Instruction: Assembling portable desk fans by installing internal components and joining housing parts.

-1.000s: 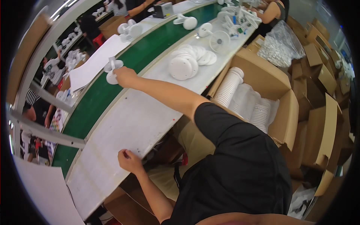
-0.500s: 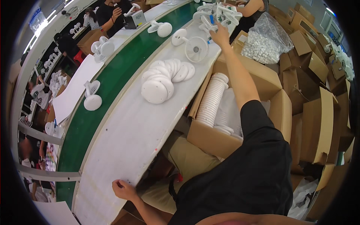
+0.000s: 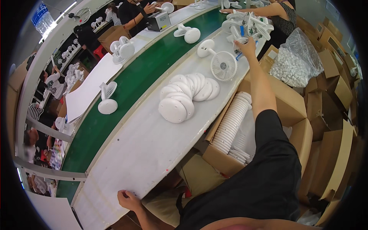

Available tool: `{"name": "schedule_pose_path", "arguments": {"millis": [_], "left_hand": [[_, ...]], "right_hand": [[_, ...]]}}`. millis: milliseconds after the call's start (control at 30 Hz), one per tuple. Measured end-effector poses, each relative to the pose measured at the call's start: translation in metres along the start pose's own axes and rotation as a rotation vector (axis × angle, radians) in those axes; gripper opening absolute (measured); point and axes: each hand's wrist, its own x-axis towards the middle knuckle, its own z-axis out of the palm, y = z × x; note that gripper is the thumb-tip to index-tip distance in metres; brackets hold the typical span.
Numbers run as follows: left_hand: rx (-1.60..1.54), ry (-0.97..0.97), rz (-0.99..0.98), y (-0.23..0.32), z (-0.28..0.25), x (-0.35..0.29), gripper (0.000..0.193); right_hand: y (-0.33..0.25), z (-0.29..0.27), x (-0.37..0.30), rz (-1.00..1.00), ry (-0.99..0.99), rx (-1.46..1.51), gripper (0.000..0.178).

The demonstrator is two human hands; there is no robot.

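My right arm reaches to the far right end of the white work surface (image 3: 132,153). There my right hand (image 3: 247,48) has its fingers closed at the edge of a white fan part (image 3: 238,43), within a heap of white fans (image 3: 249,25) with blue pieces. A caged desk fan (image 3: 224,66) lies just left of that hand, joined to a round white base (image 3: 206,48). My left hand (image 3: 129,200) rests near the front edge, fingers curled together; anything inside them is hidden. Between the hands, round white discs (image 3: 176,109) lie fanned out in an overlapping row.
A green conveyor belt (image 3: 126,90) runs behind, carrying small fans (image 3: 107,106). On my right, an open carton (image 3: 293,99) holds stacked white discs (image 3: 232,122). A clear bag of small white parts (image 3: 293,65) and more cartons (image 3: 333,149) stand beyond. A co-worker's arm (image 3: 253,11) reaches over the far end.
The whole view has shifted, so the bench and fans appear farther right and lower. My right hand stays at the fan heap, with a white part now showing at its fingers. My left hand is still curled.
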Motion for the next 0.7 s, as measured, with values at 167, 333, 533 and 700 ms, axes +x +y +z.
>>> {"name": "schedule_pose_path", "arguments": {"millis": [167,333,533,700], "left_hand": [[-0.014,-0.007,0.023,-0.004,0.001,-0.001,0.007],[-0.077,-0.019,0.040,-0.006,0.000,-0.001,0.008],[-0.329,0.043,0.082,0.051,-0.044,0.004,0.009],[-0.924,-0.280,0.219,0.143,-0.101,-0.009,0.016]], "right_hand": [[-0.007,-0.045,-0.013,0.048,-0.028,0.452,0.064],[-0.056,-0.137,-0.063,0.073,-0.079,0.879,0.044],[-0.144,-0.203,-0.158,-0.071,-0.198,1.180,0.030],[-0.208,-0.196,-0.277,-0.018,-0.518,1.437,0.024]]}}
